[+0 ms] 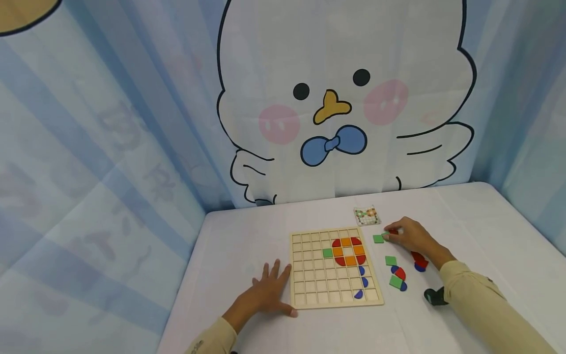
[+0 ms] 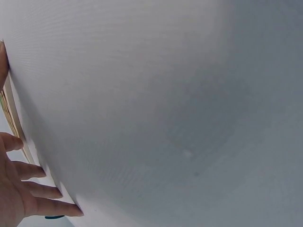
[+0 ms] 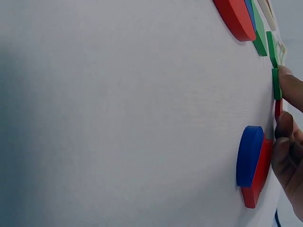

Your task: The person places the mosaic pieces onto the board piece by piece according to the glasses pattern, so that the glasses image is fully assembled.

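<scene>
My left hand [image 1: 268,290] rests on the table with its fingers spread, thumb and fingertips right at the left edge of a wooden grid board [image 1: 311,298]. On the board, red quarter pieces [image 1: 339,261] and orange squares [image 1: 346,242] form a ring, with a green square [image 1: 327,252] at its left and several blue half-round pieces [image 1: 364,282] below. Right of the board, my right hand [image 1: 415,236] pinches a green square tile [image 3: 276,84] between thumb and curled finger. A red piece [image 3: 278,108] shows just beside that tile, partly hidden by the fingers.
A small patterned card [image 1: 367,216] lies behind the board. Loose green, red and blue pieces [image 1: 396,281] lie right of the board, and a red and blue pile [image 1: 420,260] sits under my right wrist. A cartoon curtain [image 1: 309,182] stands behind the table.
</scene>
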The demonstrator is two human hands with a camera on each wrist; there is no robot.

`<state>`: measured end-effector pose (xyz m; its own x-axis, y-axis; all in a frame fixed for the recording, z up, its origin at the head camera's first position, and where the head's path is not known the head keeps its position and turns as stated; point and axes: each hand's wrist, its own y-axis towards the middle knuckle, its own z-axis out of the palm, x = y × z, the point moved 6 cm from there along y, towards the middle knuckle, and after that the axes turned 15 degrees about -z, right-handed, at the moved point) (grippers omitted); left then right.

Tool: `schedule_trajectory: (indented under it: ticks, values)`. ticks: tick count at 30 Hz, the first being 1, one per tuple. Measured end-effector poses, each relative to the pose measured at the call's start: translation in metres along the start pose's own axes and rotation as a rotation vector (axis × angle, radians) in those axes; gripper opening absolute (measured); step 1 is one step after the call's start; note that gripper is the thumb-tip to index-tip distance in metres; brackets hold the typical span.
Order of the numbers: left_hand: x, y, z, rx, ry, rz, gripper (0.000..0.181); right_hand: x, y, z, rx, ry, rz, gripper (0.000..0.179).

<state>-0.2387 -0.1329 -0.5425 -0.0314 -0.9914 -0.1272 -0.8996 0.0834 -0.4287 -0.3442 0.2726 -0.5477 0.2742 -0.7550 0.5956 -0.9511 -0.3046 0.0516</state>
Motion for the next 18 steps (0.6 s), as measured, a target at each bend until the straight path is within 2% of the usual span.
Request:
schedule_trajectory:
  ticks: [5, 18]
  values:
    - [0.0004, -0.0002, -0.0003, -0.001, -0.006, 0.006, 0.12, 0.001, -0.002, -0.0004, 0.012, 0.016, -0.005, 0.051]
    - [0.0006, 0.002, 0.0011, -0.006, 0.015, 0.004, 0.121, 0.0051, -0.0012, -0.0038, 0.021, -0.046, -0.059, 0.044]
